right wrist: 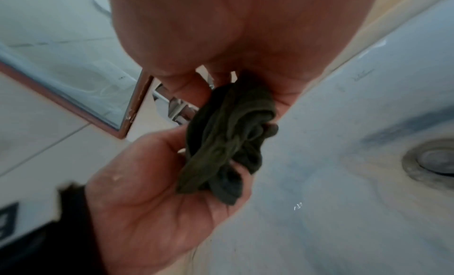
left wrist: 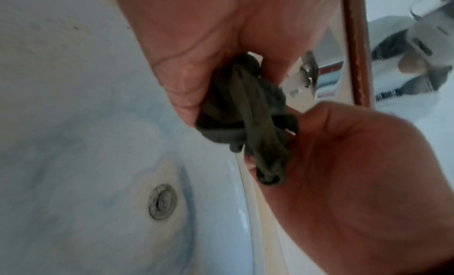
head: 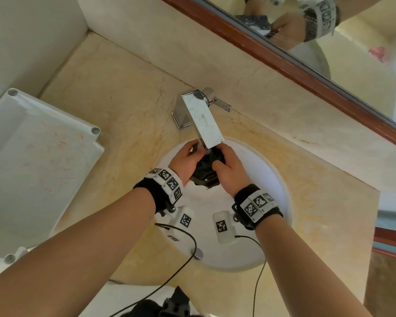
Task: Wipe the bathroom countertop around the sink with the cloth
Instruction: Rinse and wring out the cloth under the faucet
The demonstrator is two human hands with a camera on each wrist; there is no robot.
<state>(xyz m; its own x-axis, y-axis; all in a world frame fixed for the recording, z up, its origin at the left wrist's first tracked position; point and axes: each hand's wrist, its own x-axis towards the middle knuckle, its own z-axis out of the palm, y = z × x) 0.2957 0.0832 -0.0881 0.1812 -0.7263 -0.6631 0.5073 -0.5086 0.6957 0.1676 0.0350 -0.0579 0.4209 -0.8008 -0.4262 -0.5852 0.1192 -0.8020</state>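
Left hand [head: 185, 161] and right hand [head: 231, 171] clenched in a 2-sided grip on the bunched dark cloth [head: 206, 170], held over the white sink [head: 270, 179], under the chrome faucet [head: 202, 118], off the marble surface [head: 114, 92].

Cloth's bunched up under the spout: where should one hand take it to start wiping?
Take the dark green cloth round its thick twisted middle, from the right hand's side. Its loose ends hang below, and the faucet spout blocks a grip from above.
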